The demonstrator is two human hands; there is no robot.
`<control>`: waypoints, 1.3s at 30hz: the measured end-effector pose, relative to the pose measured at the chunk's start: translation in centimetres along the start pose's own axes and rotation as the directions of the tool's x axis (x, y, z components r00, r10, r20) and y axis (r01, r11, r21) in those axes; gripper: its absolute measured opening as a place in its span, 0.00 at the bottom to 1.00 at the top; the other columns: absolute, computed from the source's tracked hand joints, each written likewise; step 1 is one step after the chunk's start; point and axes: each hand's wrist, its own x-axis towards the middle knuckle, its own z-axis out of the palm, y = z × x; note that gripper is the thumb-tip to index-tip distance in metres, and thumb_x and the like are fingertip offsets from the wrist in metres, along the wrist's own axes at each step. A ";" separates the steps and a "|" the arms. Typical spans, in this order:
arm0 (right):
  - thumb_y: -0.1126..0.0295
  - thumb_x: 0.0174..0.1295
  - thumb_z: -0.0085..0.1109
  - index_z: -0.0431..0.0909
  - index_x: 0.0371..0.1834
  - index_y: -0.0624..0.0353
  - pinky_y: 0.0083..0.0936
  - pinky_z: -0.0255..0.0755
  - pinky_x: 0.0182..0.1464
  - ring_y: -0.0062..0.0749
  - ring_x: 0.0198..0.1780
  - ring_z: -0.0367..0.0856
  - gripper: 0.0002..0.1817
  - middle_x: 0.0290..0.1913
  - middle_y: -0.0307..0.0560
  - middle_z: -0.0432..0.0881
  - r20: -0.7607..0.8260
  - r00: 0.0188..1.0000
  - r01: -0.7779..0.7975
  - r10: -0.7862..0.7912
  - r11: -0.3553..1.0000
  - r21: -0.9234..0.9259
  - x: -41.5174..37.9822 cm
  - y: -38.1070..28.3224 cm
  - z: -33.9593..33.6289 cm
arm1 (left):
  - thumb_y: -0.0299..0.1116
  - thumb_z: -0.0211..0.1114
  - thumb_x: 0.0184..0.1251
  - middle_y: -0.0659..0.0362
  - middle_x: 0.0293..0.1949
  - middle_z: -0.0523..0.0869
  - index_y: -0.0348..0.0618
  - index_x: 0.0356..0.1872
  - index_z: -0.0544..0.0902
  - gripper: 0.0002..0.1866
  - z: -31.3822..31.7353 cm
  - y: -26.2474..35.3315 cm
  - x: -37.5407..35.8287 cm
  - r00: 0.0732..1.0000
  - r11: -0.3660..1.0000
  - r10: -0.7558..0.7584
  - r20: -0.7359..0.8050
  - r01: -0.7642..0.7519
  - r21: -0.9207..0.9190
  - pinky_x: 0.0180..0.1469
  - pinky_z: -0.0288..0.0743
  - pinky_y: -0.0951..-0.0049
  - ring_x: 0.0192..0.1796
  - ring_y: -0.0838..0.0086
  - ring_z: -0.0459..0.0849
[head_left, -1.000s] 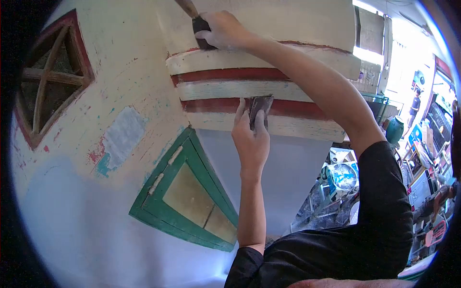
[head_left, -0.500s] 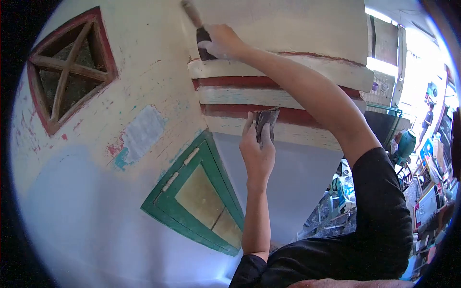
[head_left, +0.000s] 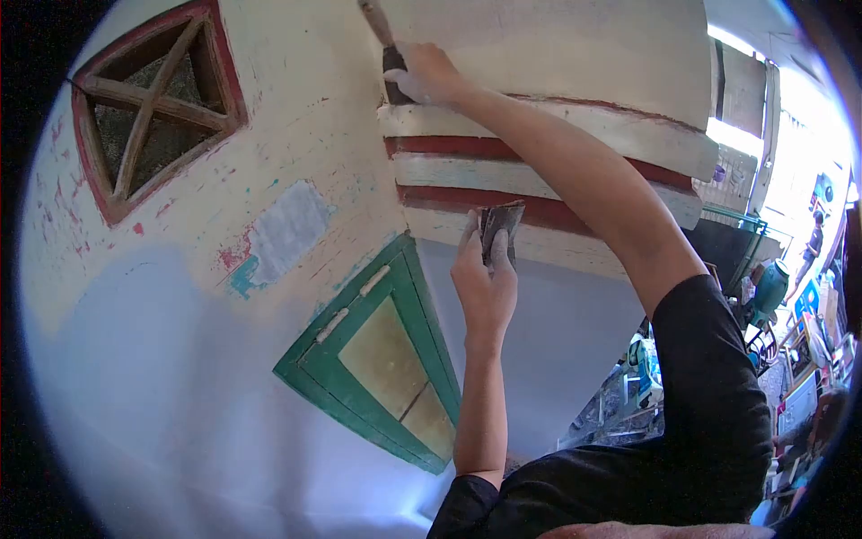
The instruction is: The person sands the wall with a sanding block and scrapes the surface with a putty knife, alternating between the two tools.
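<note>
High up, where the two walls meet, my right hand [head_left: 433,74] is closed on a putty knife [head_left: 379,22]. Its handle points upward, and its dark blade lies under my fingers against the cream wall [head_left: 575,45], just above the banded moulding [head_left: 539,148]. Lower down, my left hand [head_left: 485,278] grips a dark grey, flat, smeared piece [head_left: 501,223], perhaps a scraper blade, with its broad edge upward. That hand is in front of the lowest cream band, apart from the right one. The moulding has red and pale stripes with chipped edges.
A green-framed shutter or window [head_left: 377,359] is below left. A red-edged vent opening with crossed bars [head_left: 157,108] is at upper left. The left wall carries a grey filler patch [head_left: 292,220] and flaking paint. Stacked clutter [head_left: 799,395] and a distant person [head_left: 815,238] are at right.
The view has shifted slightly, so the walls and the vent appear farther right. My right hand has moved a little to the right in the picture with the putty knife; both grips are unchanged.
</note>
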 end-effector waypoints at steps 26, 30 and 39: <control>0.61 0.65 0.67 0.81 0.47 0.61 0.52 0.78 0.46 0.64 0.41 0.86 0.16 0.37 0.63 0.87 0.007 0.994 0.108 -0.107 0.992 -0.068 -1.6 -0.3 -0.2 | 0.33 0.61 0.79 0.51 0.36 0.90 0.30 0.48 0.85 0.13 -0.5 -2.2 0.5 0.971 0.993 -0.083 -0.226 0.060 -0.106 0.41 0.79 0.65 0.34 0.70 0.86; 0.61 0.65 0.66 0.82 0.49 0.59 0.53 0.78 0.49 0.62 0.44 0.87 0.16 0.38 0.62 0.87 -0.073 0.984 0.167 -0.165 0.986 0.020 -1.1 0.7 -2.2 | 0.31 0.59 0.79 0.44 0.40 0.91 0.28 0.50 0.85 0.13 -0.5 -1.2 1.8 0.964 0.982 -0.126 -0.233 0.087 -0.169 0.48 0.80 0.63 0.41 0.59 0.90; 0.63 0.65 0.65 0.81 0.51 0.61 0.52 0.78 0.51 0.63 0.45 0.86 0.17 0.39 0.63 0.87 0.063 0.987 0.146 -0.148 0.988 0.044 -1.9 3.1 -7.4 | 0.30 0.61 0.75 0.30 0.69 0.73 0.30 0.52 0.86 0.14 1.1 -1.2 4.9 0.955 0.958 0.270 0.126 -0.280 0.068 0.71 0.68 0.56 0.74 0.43 0.71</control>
